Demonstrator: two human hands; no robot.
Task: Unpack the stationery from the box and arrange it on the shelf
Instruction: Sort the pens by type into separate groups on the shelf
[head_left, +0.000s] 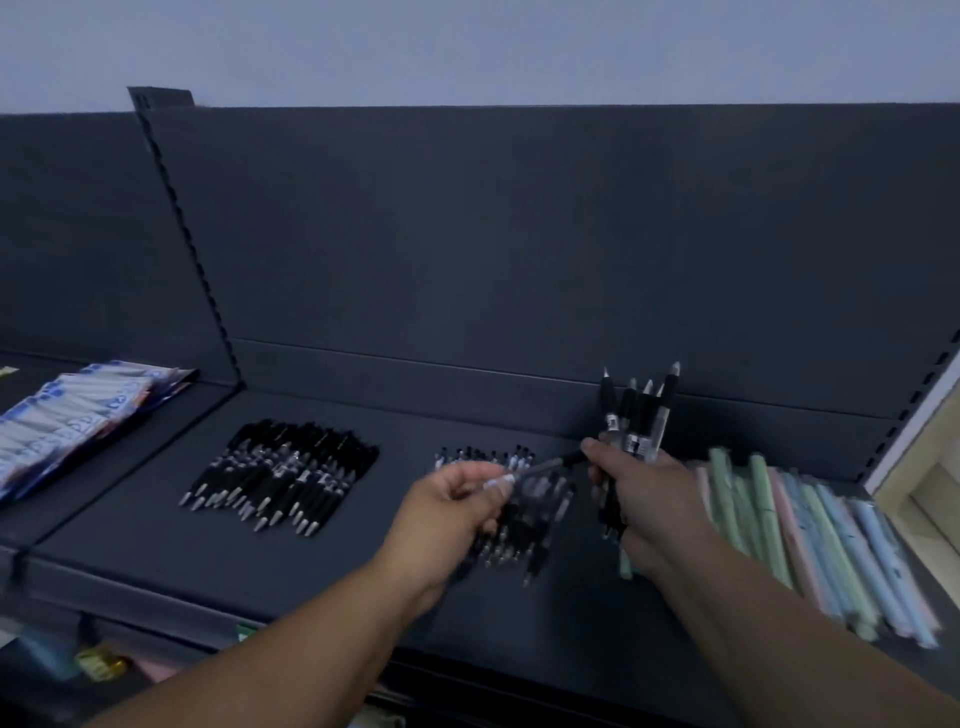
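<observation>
The dark shelf (400, 441) shows bare surface between the left pile of black pens (280, 475) and the middle pile of black pens (535, 519), and along its front edge. Over the middle pile, the left hand (447, 506) pinches a single pen (545, 465) that bridges across to the right hand (644, 488), whose grip holds a bundle of pens (639, 410) upright before the back panel (519, 234). Pastel pens (810, 540) crowd the right end. Blue packets (78, 415) lie beyond the slotted upright (182, 223).
</observation>
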